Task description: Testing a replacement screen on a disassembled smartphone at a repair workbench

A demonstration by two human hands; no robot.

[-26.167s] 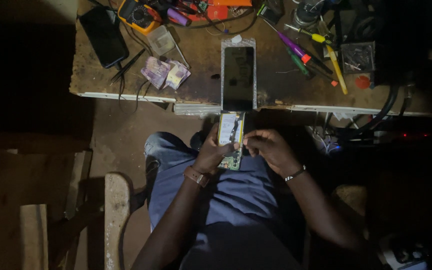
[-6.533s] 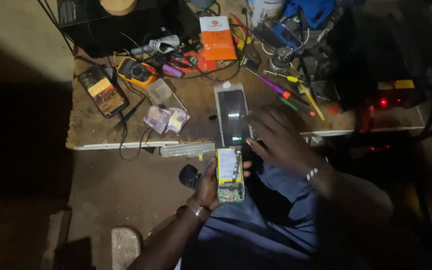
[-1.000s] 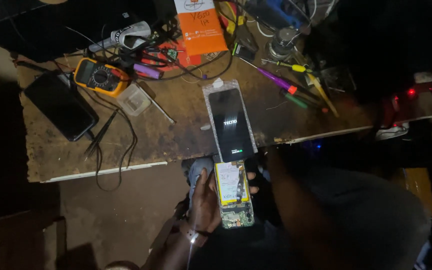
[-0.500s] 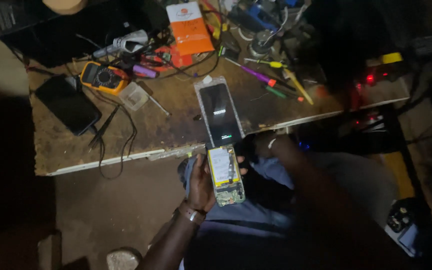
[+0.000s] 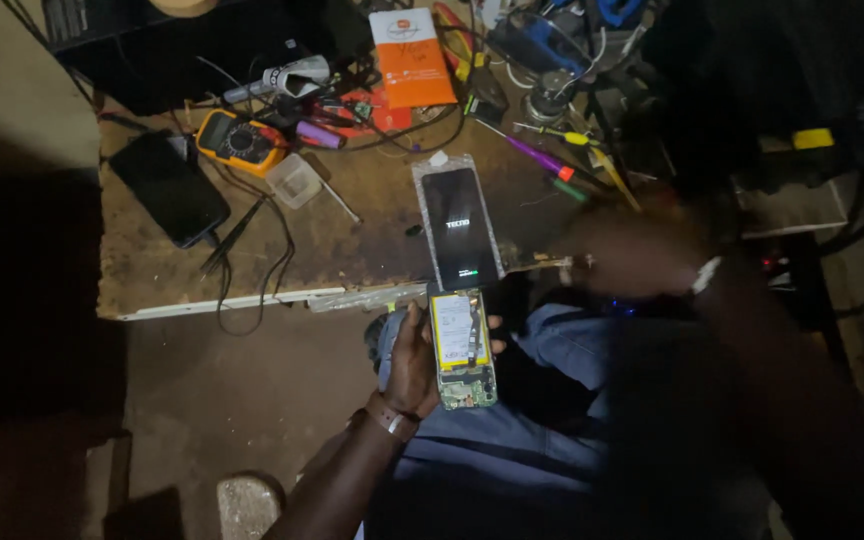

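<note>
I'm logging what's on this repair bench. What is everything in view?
opened phone body: 1, yellow and green inside, held over lap
lit screen panel: 1, black, bench edge
dark phone: 1, black, bench left
multimeter: 1, yellow, bench back
orange packet: 1, orange, bench back
screwdrivers: several, purple, yellow, green, bench right
wooden bench: 1, brown
left hand: gripping phone body
right hand: blurred, at bench edge
</note>
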